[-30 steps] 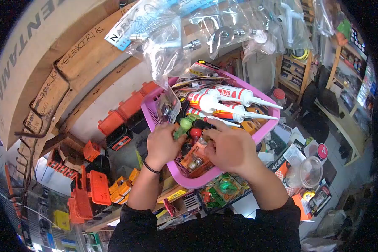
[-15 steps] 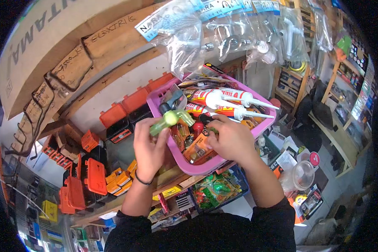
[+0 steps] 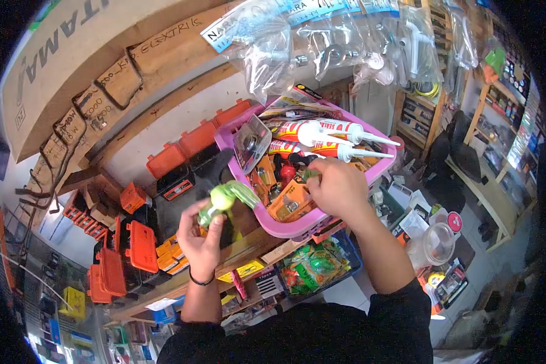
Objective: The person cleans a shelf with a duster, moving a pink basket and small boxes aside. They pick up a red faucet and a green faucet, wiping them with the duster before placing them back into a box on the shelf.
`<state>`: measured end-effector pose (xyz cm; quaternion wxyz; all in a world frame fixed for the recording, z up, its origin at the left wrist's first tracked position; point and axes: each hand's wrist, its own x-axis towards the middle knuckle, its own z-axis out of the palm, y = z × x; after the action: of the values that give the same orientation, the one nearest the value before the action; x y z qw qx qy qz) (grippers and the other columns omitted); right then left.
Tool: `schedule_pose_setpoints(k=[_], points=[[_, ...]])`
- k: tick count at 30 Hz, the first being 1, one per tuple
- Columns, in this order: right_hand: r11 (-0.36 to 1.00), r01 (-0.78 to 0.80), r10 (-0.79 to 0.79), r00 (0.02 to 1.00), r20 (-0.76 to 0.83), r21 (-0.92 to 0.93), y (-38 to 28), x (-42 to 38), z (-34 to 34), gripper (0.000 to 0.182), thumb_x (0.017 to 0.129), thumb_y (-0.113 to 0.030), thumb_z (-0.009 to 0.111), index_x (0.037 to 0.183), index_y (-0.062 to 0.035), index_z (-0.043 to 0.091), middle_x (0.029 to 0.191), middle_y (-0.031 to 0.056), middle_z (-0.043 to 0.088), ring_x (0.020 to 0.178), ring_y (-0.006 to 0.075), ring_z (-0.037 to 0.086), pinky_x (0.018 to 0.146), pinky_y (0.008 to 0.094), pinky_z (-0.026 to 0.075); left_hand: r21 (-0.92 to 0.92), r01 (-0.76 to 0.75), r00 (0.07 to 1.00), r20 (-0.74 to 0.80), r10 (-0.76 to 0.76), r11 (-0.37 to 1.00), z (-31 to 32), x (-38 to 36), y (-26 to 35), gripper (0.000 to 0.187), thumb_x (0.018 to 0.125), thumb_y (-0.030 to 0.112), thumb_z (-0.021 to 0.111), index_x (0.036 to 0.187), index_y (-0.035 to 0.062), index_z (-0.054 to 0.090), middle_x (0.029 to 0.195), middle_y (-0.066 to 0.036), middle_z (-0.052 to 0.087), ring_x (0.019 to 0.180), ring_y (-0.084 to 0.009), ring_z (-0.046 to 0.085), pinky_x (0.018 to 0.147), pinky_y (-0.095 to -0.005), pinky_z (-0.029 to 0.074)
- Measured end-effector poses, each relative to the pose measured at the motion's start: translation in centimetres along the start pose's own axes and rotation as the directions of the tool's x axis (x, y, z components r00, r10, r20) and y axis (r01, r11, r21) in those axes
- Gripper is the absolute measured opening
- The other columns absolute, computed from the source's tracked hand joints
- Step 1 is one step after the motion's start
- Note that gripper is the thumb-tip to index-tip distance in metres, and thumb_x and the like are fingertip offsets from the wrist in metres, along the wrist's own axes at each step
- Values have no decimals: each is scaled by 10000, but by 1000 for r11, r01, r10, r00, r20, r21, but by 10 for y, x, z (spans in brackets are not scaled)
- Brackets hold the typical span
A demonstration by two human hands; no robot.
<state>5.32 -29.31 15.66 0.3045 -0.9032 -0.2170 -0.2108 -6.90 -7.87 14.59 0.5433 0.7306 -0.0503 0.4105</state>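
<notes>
My left hand (image 3: 201, 238) is closed around a bright green, partly see-through tube-like piece (image 3: 223, 198) with a round pale knob, blurred by motion. It is just left of the rim of a pink plastic basket (image 3: 283, 228). My right hand (image 3: 338, 189) reaches over the basket, its fingers curled together; I cannot tell what they hold. Beside its fingertips lie a red round thing (image 3: 287, 175) and an orange packet (image 3: 290, 202). Silicone sealant tubes (image 3: 294, 131) with white nozzles fill the back of the basket. A clear blister pack (image 3: 252, 143) leans at its left side.
Red-lidded black cases (image 3: 141, 246) and small yellow boxes (image 3: 171, 255) stand on the left. Clear bags of taps (image 3: 267, 60) hang above from a wooden beam. Below is a blue crate (image 3: 321, 270) of green packets. A clear jar (image 3: 437, 249) stands at right.
My left hand has moved left and down with the green piece, from over the basket to beyond its rim. My right hand has shifted slightly up and stays over the basket.
</notes>
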Motion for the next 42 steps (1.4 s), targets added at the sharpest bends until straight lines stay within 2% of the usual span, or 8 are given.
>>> schedule_pose_setpoints(k=[7, 10, 15, 20, 27, 31, 33, 42], points=[[966, 128, -86, 979, -186, 225, 2, -5, -2, 184, 694, -179, 548, 828, -62, 593, 763, 130, 589, 659, 279, 580, 576, 366, 456, 399, -330, 940, 220, 260, 855, -21, -16, 14, 281, 660, 102, 699, 866, -3, 540, 849, -142, 597, 782, -248, 582, 711, -312, 449], [840, 435, -171, 779, -604, 323, -5, -32, 2, 77, 710, -101, 569, 765, -48, 576, 638, 89, 538, 554, 216, 534, 495, 320, 401, 384, -415, 899, 313, 307, 825, -35, -23, 20, 305, 640, 110, 723, 861, 8, 539, 829, -126, 599, 754, -232, 582, 679, -305, 457], [736, 264, -196, 964, -178, 623, -41, -103, 29, 216, 767, -164, 547, 957, -63, 527, 617, 87, 529, 528, 225, 533, 495, 332, 413, 205, -291, 926, 305, 222, 935, -41, -50, 21, 428, 540, 92, 797, 872, 13, 539, 830, -100, 586, 734, -209, 572, 654, -286, 460], [378, -397, -401, 744, 535, 836, -48, -122, 34, 299, 859, -299, 470, 1030, -54, 494, 636, 44, 534, 537, 127, 530, 502, 275, 429, 118, -339, 843, 478, 246, 933, -47, -62, 24, 464, 527, 99, 801, 895, 38, 526, 853, -105, 578, 789, -228, 577, 679, -311, 468], [211, -524, -476, 682, 555, 825, -39, -187, 76, 268, 865, -267, 476, 1025, -53, 497, 729, 54, 560, 637, 79, 543, 564, 245, 449, -5, -148, 961, 235, 145, 989, -56, -141, -9, 412, 635, 211, 750, 909, 1, 525, 882, -137, 558, 795, -222, 551, 710, -309, 436], [482, -88, -446, 832, 331, 872, -12, -272, 164, 311, 884, -333, 418, 972, -48, 507, 720, 29, 547, 645, 84, 536, 541, 255, 434, -126, -14, 997, -75, 5, 992, -83, -252, -63, 477, 692, 332, 691, 949, -18, 491, 925, -135, 527, 840, -210, 505, 732, -318, 406], [345, -586, -117, 748, 653, 733, -3, -298, 188, 400, 887, -416, 354, 943, -52, 511, 697, 24, 541, 606, 81, 528, 505, 232, 403, -315, 154, 970, -133, -204, 937, -98, -307, -79, 477, 731, 367, 646, 954, -8, 454, 902, -93, 510, 801, -166, 501, 688, -287, 421], [606, -629, 55, 643, 764, 486, -53, -252, 253, 653, 786, -645, 312, 1017, -58, 482, 788, 73, 574, 568, 146, 558, 447, 252, 404, -839, 14, 759, -346, -552, 544, -160, -466, -65, 335, 862, 385, 419, 1071, 123, 419, 1034, -62, 510, 998, -289, 502, 763, -448, 462]])
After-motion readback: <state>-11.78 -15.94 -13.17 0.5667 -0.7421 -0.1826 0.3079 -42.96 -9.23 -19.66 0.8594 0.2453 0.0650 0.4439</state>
